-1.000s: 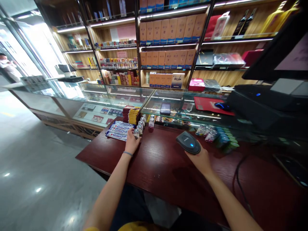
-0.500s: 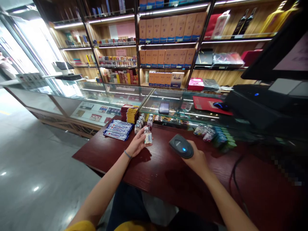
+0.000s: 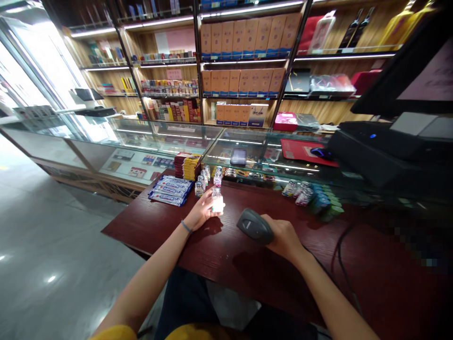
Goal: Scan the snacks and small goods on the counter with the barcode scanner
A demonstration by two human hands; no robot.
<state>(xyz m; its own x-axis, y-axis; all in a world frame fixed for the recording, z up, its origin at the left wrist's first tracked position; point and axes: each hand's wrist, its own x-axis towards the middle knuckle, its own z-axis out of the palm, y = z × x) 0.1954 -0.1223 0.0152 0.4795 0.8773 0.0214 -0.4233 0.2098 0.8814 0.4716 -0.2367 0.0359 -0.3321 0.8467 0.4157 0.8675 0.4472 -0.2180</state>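
Note:
My left hand [image 3: 202, 212] holds a small clear bottle [image 3: 217, 202] upright above the dark red wooden table [image 3: 212, 257]; bright light washes out its label. A black barcode scanner [image 3: 254, 225] is gripped in my right hand [image 3: 285, 238], its head pointing left at the bottle, a short gap apart. Just beyond my left hand stand several similar small bottles [image 3: 199, 189]. Blue and white wrapped packets [image 3: 171, 190] lie flat to the left, in front of a stack of red and yellow packets [image 3: 187, 166].
At the right are several small bottles [image 3: 303, 194] and rows of blue and green containers [image 3: 323, 200]. A cable [image 3: 339, 257] runs over the table's right side, beneath a black monitor [image 3: 392, 71]. A glass display counter [image 3: 170, 141] borders the table's far edge, with shelves of boxes [image 3: 244, 40] behind.
The scanner has moved left, closer to the bottle, and turned slightly; its blue light no longer shows. The bottle's label is now lit up brightly. The view has shifted a little.

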